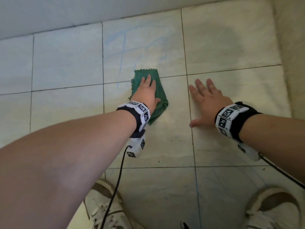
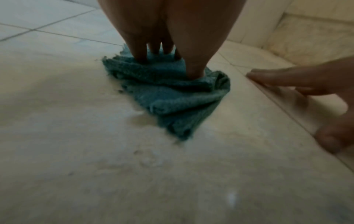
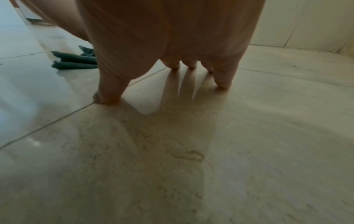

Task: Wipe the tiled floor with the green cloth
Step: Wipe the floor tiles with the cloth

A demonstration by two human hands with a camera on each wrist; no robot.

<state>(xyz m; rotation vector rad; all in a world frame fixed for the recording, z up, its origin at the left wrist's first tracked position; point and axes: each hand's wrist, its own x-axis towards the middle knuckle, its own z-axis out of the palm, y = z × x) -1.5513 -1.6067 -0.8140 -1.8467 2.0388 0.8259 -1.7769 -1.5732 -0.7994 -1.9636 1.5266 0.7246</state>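
Cloth [image 1: 148, 96] lying crumpled under my left hand [image 1: 146, 92].
I am pressing it onto the tiled floor [image 1: 66, 63] with straight fingers, my right hand [image 1: 206, 103] resting flat, spread, holding nothing.

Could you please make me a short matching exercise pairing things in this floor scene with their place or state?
Things:
1. left hand
2. right hand
3. green cloth
4. blue marks

Places or states:
A. flat on bare tile
B. crumpled under a palm
C. beyond the cloth, towards the wall
D. pressing on the cloth

Pairs: 1-D, 2-A, 3-B, 4-C
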